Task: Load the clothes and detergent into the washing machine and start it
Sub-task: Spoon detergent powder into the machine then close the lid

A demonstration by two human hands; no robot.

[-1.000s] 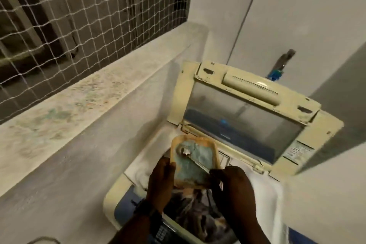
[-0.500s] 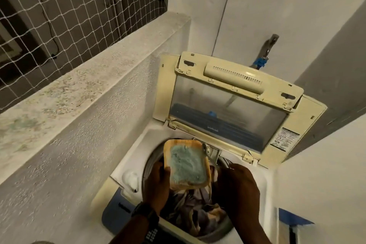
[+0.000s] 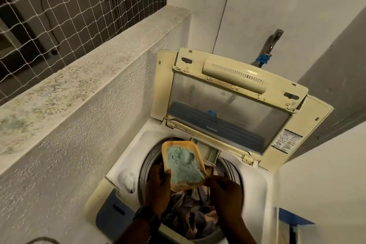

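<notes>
The shallow orange detergent container [image 3: 177, 143] sat in the lower middle of the frame, held over the open drum of the washing machine [image 3: 122, 166] and above the clothes [image 3: 194, 210] already inside. It was heaped with loose blue-green detergent powder [image 3: 181, 166]. It looked like light, stiff plastic, and the powder would likely slide or spill at any sharp tilt, so the rim edges seemed the sensible places to hold it, keeping it level until it reached the pouring spot. The left hand [image 3: 157, 186] gripped the container's left edge, thumb over the rim. The right hand [image 3: 224, 191] was curled at the lower right corner, too blurred to tell whether it pinched the rim or only touched it. Compared with a second before, the container had come down nearer the clothes, the drum showed far more fully, and the spoon that had lain across the powder could no longer be made out clearly.
</notes>
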